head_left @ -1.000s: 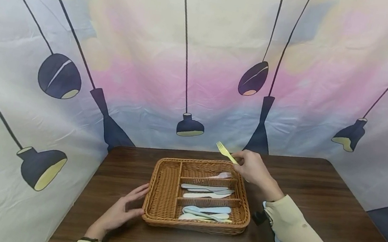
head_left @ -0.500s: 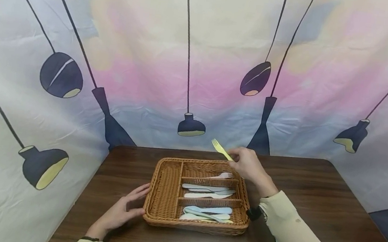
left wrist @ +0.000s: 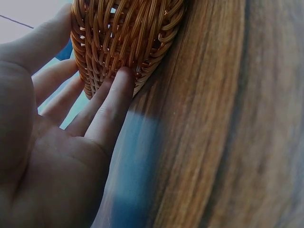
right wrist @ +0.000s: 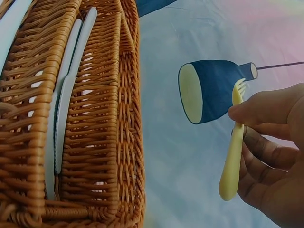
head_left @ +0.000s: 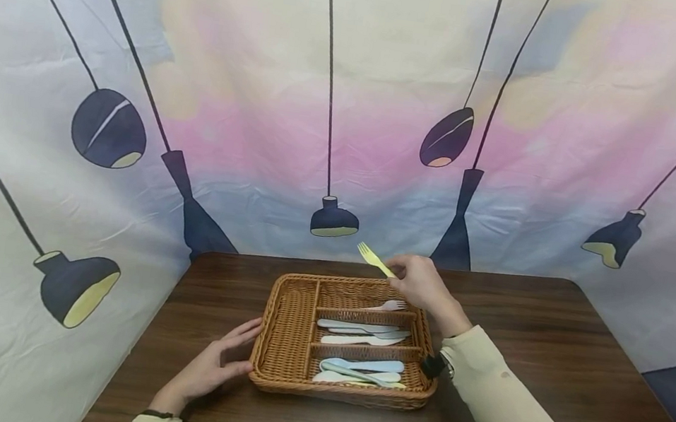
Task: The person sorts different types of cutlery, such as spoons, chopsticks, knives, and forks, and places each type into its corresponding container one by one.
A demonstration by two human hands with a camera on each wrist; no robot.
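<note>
A brown wicker basket (head_left: pixel 289 329) with dividers stands on the table. My left hand (head_left: pixel 208 367) touches its left side; in the left wrist view those fingers (left wrist: pixel 110 109) lie nearly straight against the woven wall. Above the basket's far rim, my right hand (head_left: pixel 424 284) pinches a yellow fork (head_left: pixel 375 260) between thumb and fingers, tines pointing up and left. The right wrist view shows the fork's rounded handle end (right wrist: pixel 230 183) hanging free. A pale fork (head_left: pixel 391 306) lies in the far compartment, pale knives (head_left: pixel 356 328) in the middle one, spoons (head_left: pixel 370 366) in the near one.
The basket's long left compartment holds no cutlery. Dark wooden table (head_left: pixel 550 353) extends around the basket. Behind the table hangs a cloth backdrop (head_left: pixel 252 85) printed with dark lamps. My right sleeve (head_left: pixel 511 405) crosses the table beside the basket's right end.
My right hand has moved left along the far rim, carrying the yellow fork. A light blue fork on the table at right has become hidden behind the right sleeve. My left hand stays put.
</note>
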